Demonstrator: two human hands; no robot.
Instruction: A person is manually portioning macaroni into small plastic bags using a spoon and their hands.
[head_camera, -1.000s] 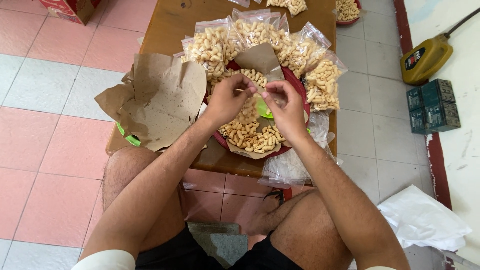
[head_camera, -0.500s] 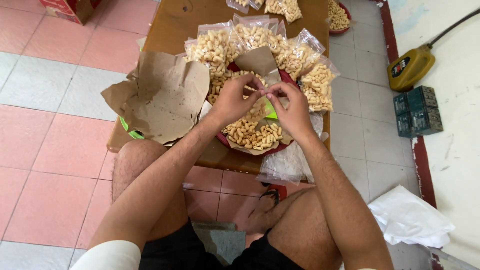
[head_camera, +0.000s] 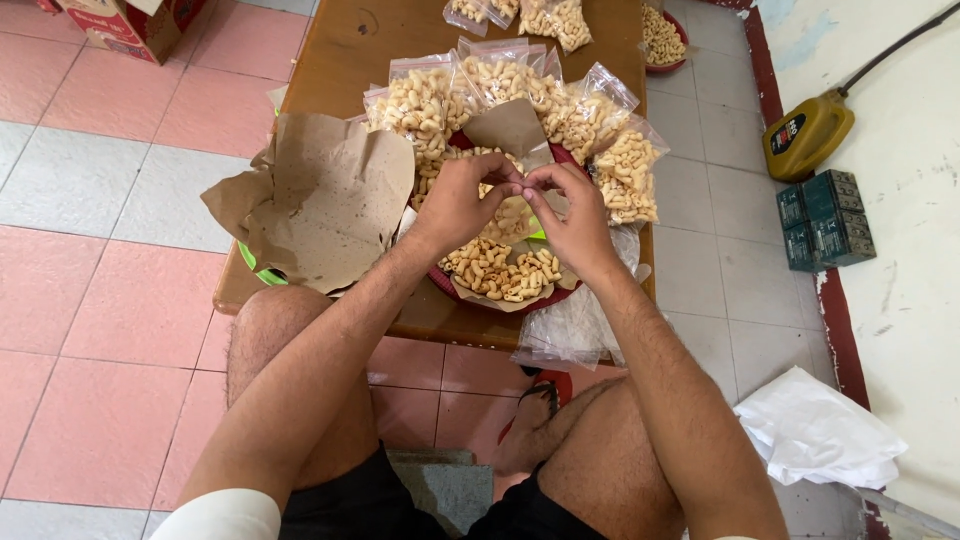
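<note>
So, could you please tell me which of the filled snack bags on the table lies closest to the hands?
The bag at the right end of the arc, just beyond the right hand; the others lie farther up the table.

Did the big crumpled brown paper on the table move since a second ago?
No. The brown paper sits in the same spot on the wooden table, left of the snack bags; only the camera shifted.

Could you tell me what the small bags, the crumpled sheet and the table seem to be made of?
The small bags look like thin clear plastic: glossy and see-through. The crumpled sheet seems to be matte brown paper that holds its creases. The table appears to be wood, brown with a smooth, slightly shiny top.
</note>
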